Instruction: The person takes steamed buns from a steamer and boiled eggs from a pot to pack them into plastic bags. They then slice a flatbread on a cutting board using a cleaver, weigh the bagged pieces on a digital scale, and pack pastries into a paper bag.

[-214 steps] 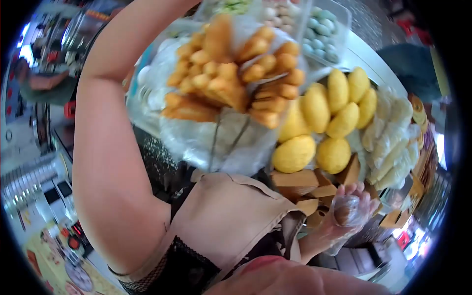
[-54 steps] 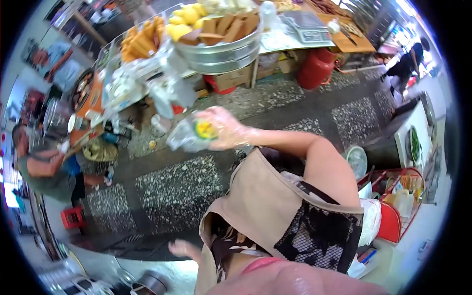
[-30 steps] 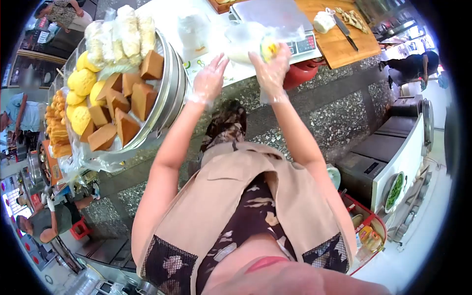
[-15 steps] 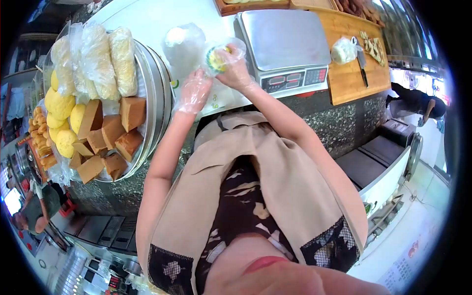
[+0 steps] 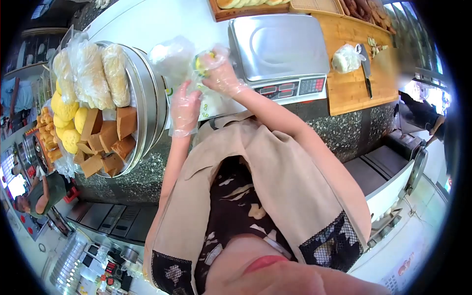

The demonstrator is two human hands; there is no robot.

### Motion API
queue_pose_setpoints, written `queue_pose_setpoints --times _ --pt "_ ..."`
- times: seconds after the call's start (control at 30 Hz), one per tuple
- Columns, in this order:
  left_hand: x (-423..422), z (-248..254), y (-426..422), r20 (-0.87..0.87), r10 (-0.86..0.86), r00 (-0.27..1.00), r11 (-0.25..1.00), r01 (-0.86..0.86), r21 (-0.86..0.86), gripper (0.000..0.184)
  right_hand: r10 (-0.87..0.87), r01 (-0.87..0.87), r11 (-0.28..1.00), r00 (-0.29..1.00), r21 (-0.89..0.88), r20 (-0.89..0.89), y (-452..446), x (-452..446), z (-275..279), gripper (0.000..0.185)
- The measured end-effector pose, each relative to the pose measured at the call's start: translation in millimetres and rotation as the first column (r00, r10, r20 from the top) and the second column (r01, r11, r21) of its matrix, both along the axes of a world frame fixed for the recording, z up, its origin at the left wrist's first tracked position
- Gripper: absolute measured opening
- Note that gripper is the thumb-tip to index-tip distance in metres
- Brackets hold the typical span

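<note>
My right hand [image 5: 221,76], in a clear plastic glove, grips a small round yellow-and-green item [image 5: 200,65] with clear plastic around it. Its exact kind is unclear, since my fingers cover part of it. Below and to the left, my gloved left hand [image 5: 186,109] is raised with its fingers apart and holds nothing. Just beyond both hands, a crumpled clear plastic bag [image 5: 172,55] lies on the white counter [image 5: 130,22]. Under my hands is a white sheet with green print [image 5: 211,105].
A silver-topped weighing scale [image 5: 278,46] stands right of my hands. Further right, a wooden board [image 5: 339,91] bears a knife [image 5: 366,73] and a white bagged item [image 5: 346,59]. Stacked round trays [image 5: 150,93] at left carry brown cake pieces [image 5: 127,122], yellow buns [image 5: 64,109] and wrapped rolls [image 5: 115,73].
My left hand has drawn back towards me, and its fingers have spread. The right hand has shifted slightly left and down in view, still holding the yellow-and-green item. The whole view has shifted slightly.
</note>
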State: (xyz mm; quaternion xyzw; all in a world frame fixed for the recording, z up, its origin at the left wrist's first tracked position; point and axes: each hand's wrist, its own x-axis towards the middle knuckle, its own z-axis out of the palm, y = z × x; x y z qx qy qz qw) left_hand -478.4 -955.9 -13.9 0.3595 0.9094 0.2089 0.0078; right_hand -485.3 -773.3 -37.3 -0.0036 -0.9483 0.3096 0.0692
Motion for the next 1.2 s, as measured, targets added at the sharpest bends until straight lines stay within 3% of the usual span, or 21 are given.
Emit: queue_pose_setpoints --times 0.1,0.13,0.2,0.23,0.27,0.3,0.33,0.47,0.53,0.57,0.6,0.63,0.67,0.8,0.87,1.03,1.1,1.13,1.2 --pt "4.9 8.9 7.2 -0.088 0.081 0.993 0.996 -0.078 0.04 0.023 0.125 -0.12 0.981 0.992 -0.15 0.025 8.4 6.2 15.8 0.056" --pt "3.6 12.3 10.1 -0.082 0.044 0.996 0.997 -0.039 0.061 0.023 0.086 -0.081 0.988 0.996 -0.129 0.031 9.9 8.7 9.5 0.056" --pt "-1.9 19.5 21.6 -0.163 0.009 0.987 0.996 0.005 0.084 0.024 -0.198 0.167 0.969 0.966 -0.181 -0.168 19.3 9.7 -7.7 0.054" --pt "-3.7 18.0 26.8 -0.177 -0.015 0.984 0.995 0.032 0.091 0.024 -0.159 0.158 0.987 0.981 -0.021 -0.114 32.0 16.6 13.9 0.054" --pt "-4.2 16.9 29.4 -0.193 -0.035 0.981 0.995 0.053 0.09 0.024 -0.202 0.204 0.979 0.973 0.003 -0.114 36.2 16.7 5.6 0.054" --pt "-5.6 20.0 33.5 -0.198 -0.058 0.978 0.994 0.076 0.083 0.021 -0.165 0.194 0.926 0.98 0.324 -0.115 32.6 10.8 -14.3 0.053" --pt "-6.0 19.8 34.7 -0.205 -0.085 0.975 0.989 0.107 0.098 0.021 -0.125 0.158 0.779 0.987 0.607 -0.097 32.0 5.7 -31.1 0.052" --pt "-6.2 22.6 33.5 -0.237 -0.119 0.964 0.991 0.128 0.024 0.014 -0.163 0.164 0.732 0.985 0.661 -0.063 38.3 4.4 -38.1 0.044" --pt "-7.0 17.5 28.4 -0.23 -0.13 0.965 0.99 0.139 0.025 0.013 -0.034 -0.047 0.88 0.986 0.472 0.161 49.3 12.1 0.6 0.032" --pt "-3.8 23.2 29.5 -0.213 -0.133 0.968 0.991 0.137 0.007 0.014 -0.076 0.03 0.936 0.99 0.35 0.117 50.8 9.0 -1.2 0.024" --pt "-1.0 23.8 29.4 -0.213 -0.137 0.967 0.99 0.141 0.004 0.014 -0.079 0.034 0.937 0.99 0.347 0.117 53.3 10.6 -2.0 0.024" --pt "0.2 23.6 29.2 -0.213 -0.165 0.963 0.986 0.168 -0.001 0.014 -0.137 0.107 0.985 0.961 0.132 0.241 56.5 10.5 -2.1 0.022" --pt "1.2 25.0 30.2 -0.213 -0.189 0.958 0.981 0.192 -0.006 0.015 -0.158 0.2 0.977 0.916 -0.078 0.369 60.2 11.7 4.3 0.021" --pt "0.7 29.2 24.8 -0.189 -0.262 0.946 0.965 0.255 -0.064 0.016 -0.264 0.354 0.909 0.897 -0.218 0.355 68.4 10.0 -17.8 0.021" --pt "-4.3 20.2 16.5 -0.163 -0.278 0.947 0.957 0.259 -0.128 0.015 -0.314 0.447 0.723 0.892 -0.527 0.326 70.2 12.6 -28.3 0.02" --pt "-9.1 40.3 12.6 -0.198 -0.266 0.943 0.942 0.211 -0.263 0.014 -0.294 0.396 0.819 0.911 -0.415 0.289 66.6 -32.8 -137.9 0.03" --pt "-9.0 41.9 9.2 -0.189 -0.258 0.947 0.932 0.192 -0.308 0.016 -0.258 0.373 0.833 0.915 -0.408 0.311 70.7 -22.6 -137.9 0.036" --pt "-7.6 42.3 7.1 -0.175 -0.254 0.951 0.922 0.183 -0.341 0.018 -0.234 0.361 0.827 0.918 -0.43 0.321 85.4 -14.5 -109.5 0.038" --pt "1.6 55.4 15.1 -0.196 -0.2 0.96 0.973 0.17 -0.158 0.027 -0.251 0.402 0.796 0.899 -0.452 0.358 92.5 3.8 -63.4 0.035"
